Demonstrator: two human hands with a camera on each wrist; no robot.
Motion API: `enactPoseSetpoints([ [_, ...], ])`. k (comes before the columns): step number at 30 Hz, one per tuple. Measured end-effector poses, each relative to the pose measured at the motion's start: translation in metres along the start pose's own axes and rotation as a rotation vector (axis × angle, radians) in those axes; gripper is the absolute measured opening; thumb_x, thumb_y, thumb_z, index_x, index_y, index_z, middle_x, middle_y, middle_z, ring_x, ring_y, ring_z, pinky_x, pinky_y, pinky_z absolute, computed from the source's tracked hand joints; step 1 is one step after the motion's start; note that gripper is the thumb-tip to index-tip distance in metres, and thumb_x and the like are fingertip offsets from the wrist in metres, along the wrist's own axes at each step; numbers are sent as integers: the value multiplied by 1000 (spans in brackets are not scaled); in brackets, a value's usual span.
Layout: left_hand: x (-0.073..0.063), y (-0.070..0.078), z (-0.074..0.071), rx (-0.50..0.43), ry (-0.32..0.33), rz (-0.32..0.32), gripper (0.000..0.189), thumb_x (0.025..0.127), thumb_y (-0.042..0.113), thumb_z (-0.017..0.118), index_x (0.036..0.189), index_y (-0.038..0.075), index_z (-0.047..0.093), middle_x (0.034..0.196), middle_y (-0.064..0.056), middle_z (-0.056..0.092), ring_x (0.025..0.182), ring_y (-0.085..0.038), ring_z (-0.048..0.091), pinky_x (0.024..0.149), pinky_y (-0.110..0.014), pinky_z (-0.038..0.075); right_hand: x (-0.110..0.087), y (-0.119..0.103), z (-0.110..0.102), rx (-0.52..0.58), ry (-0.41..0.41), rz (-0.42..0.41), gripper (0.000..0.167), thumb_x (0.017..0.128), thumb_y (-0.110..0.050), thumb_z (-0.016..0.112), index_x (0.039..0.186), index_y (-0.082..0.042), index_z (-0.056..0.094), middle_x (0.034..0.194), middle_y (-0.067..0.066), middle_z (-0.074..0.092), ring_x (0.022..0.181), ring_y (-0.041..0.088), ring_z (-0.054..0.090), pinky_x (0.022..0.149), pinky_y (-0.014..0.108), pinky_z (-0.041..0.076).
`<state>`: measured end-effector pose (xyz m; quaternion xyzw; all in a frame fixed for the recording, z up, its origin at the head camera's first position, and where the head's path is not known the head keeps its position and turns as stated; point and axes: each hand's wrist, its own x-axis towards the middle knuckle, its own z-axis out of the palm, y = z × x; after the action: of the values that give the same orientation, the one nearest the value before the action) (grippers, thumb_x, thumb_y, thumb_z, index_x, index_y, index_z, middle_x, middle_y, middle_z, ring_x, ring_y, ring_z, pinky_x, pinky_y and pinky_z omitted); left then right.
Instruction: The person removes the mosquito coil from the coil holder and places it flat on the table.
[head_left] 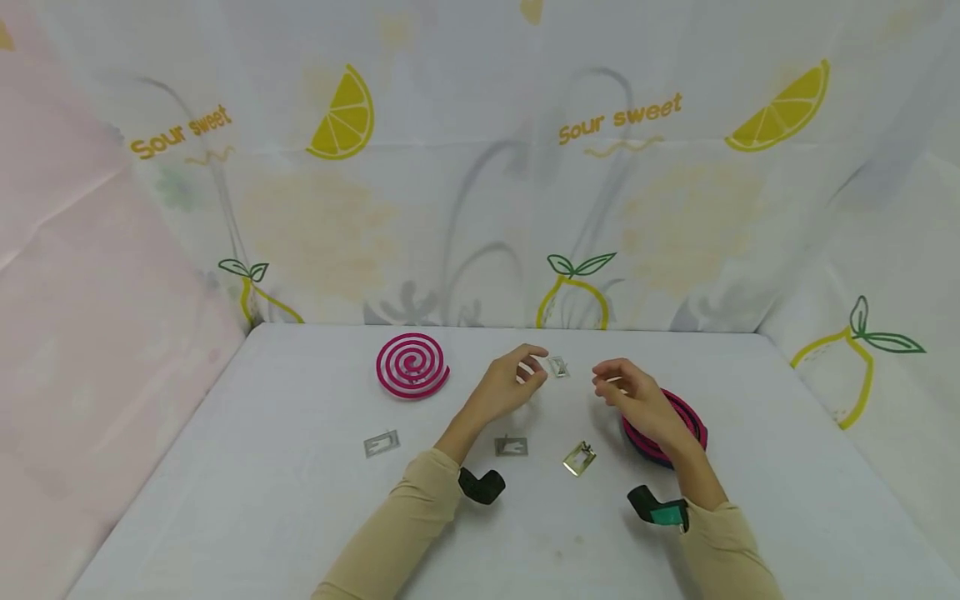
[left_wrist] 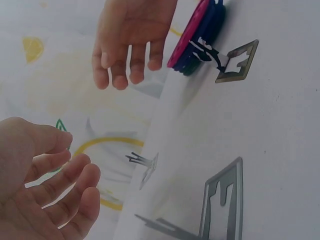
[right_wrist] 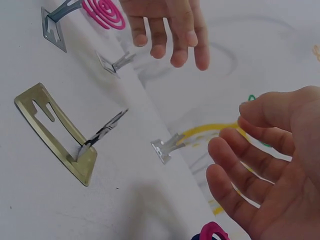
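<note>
In the head view, both hands hover above the white table with fingers loosely bent and nothing in them. My left hand (head_left: pixel 510 387) is nearest a small silver metal coil stand (head_left: pixel 558 367) at the back. My right hand (head_left: pixel 641 400) hangs over a stack of pink and dark blue mosquito coils (head_left: pixel 693 417), partly covering it. Between the forearms lie a grey metal stand (head_left: pixel 501 447) and a gold-coloured stand (head_left: pixel 588 451), whose raised prong shows in the right wrist view. Another grey stand (head_left: pixel 372 451) lies left of my left forearm.
A single pink spiral mosquito coil (head_left: pixel 412 367) sits at the back left of the table, with a prong showing at its middle. White printed cloth (head_left: pixel 465 208) with lemon drawings hangs behind the table (head_left: pixel 262 500) and along both sides.
</note>
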<state>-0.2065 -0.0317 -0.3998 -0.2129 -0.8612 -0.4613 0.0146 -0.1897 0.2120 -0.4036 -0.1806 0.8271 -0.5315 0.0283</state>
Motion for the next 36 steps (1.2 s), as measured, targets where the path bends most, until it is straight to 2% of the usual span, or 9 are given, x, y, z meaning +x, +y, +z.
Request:
enactPoseSetpoints([
  [4, -1, -6, -8, 8, 5, -7, 33, 94, 20, 57, 126, 15, 55, 105, -5, 66, 91, -17, 63, 75, -26, 50, 3, -2, 7, 1, -2, -17, 35, 96, -18, 54, 122, 5, 49, 115, 27, 55, 93, 12, 60, 77, 21, 50],
  [11, -5, -17, -20, 34, 8, -22, 34, 93, 21, 58, 126, 14, 56, 105, -5, 67, 91, -17, 64, 77, -29, 51, 11, -10, 22, 37, -22, -37, 31, 96, -15, 55, 121, 3, 50, 113, 29, 55, 95, 30, 60, 76, 21, 50],
  [14, -7, -21, -27, 37, 20, -33, 33, 93, 20, 59, 125, 15, 56, 104, -5, 67, 90, -17, 64, 77, -30, 52, 15, -12, 29, 49, -34, -34, 32, 95, -15, 56, 121, 2, 50, 113, 29, 55, 96, 34, 59, 76, 21, 50],
  [19, -9, -27, -37, 39, 29, -41, 32, 93, 19, 60, 125, 16, 57, 105, -5, 67, 90, -18, 64, 78, -31, 52, 18, -12, 35, 59, -51, -49, 33, 94, -11, 57, 121, 6, 48, 110, 29, 55, 93, 32, 59, 74, 21, 49],
  [24, -10, -28, -42, 47, 18, -42, 33, 93, 21, 59, 126, 18, 56, 107, -4, 66, 92, -17, 64, 79, -30, 53, 20, -14, 40, 56, -66, -94, 32, 93, -8, 57, 120, 8, 48, 108, 29, 55, 93, 36, 60, 71, 21, 49],
  [29, -10, -28, -45, 27, 22, -29, 32, 92, 18, 60, 124, 16, 57, 105, -5, 66, 90, -18, 64, 77, -30, 53, 22, -13, 45, 65, -66, -98, 31, 93, -9, 58, 119, 5, 49, 108, 28, 56, 93, 37, 60, 72, 24, 51],
  [36, -14, -27, -51, 24, 26, -49, 33, 92, 18, 60, 124, 16, 57, 107, -5, 65, 92, -18, 64, 80, -32, 53, 23, -15, 50, 71, -77, -92, 31, 93, -7, 57, 120, 6, 49, 113, 31, 53, 95, 36, 60, 72, 24, 50],
])
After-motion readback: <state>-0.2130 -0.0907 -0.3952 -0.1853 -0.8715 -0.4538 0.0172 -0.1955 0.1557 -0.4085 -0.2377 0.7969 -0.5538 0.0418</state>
